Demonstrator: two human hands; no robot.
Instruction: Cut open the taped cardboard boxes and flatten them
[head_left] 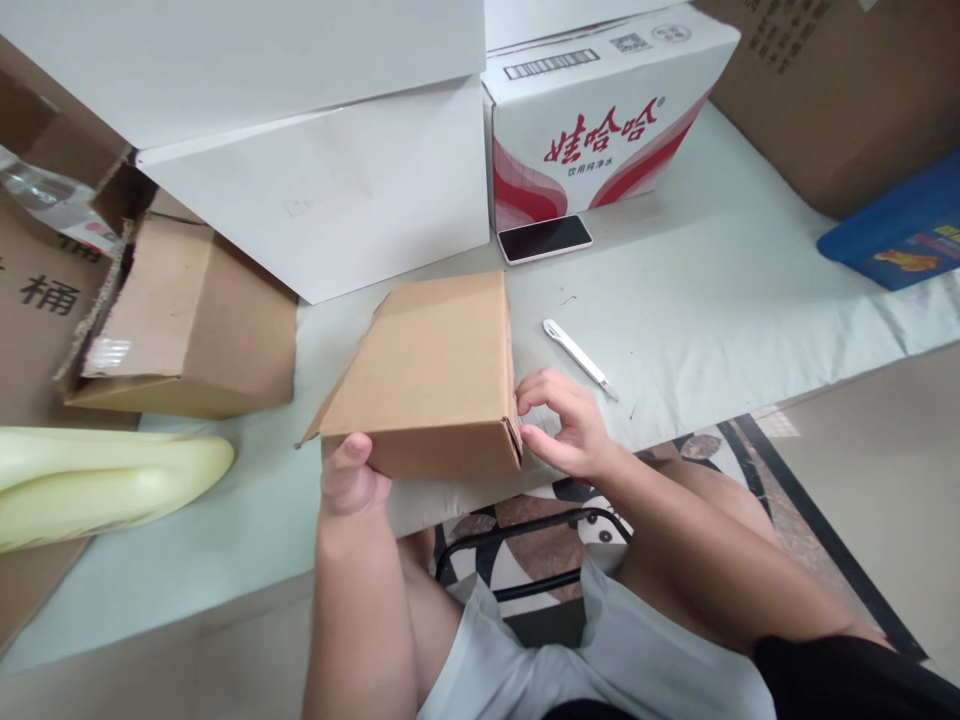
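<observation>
- We see the carton [431, 350] at the near edge of the worktop [720, 310], toward the middle of that edge. We cannot tell whether it rests on the cloth or is lifted slightly.
- Our left hand [354, 480] grips the carton at its near left corner: the thumb presses against the side facing us, and the other fingers are hidden behind or beneath it. A flap juts out at the left end.
- Our right hand [564, 425] is at the carton's right end, fingers curled, with thumb and forefinger a little apart and their tips against or just beside the cardboard. We cannot tell whether they have hold of anything there.
- Just right of the carton we have the cutter [576, 352], lying flat, its blade end toward the near edge.
- Farther back lies the phone [545, 240], screen up, at the foot of the printed box [600, 150].
- Left of that stands a white box [322, 200], toward the far edge.
- By the left end of the worktop we see an open box [244, 320] and, nearer us, a pale yellow object [112, 485].
- Toward the far right corner stand a brown box [847, 110] and a blue object [900, 232].
</observation>
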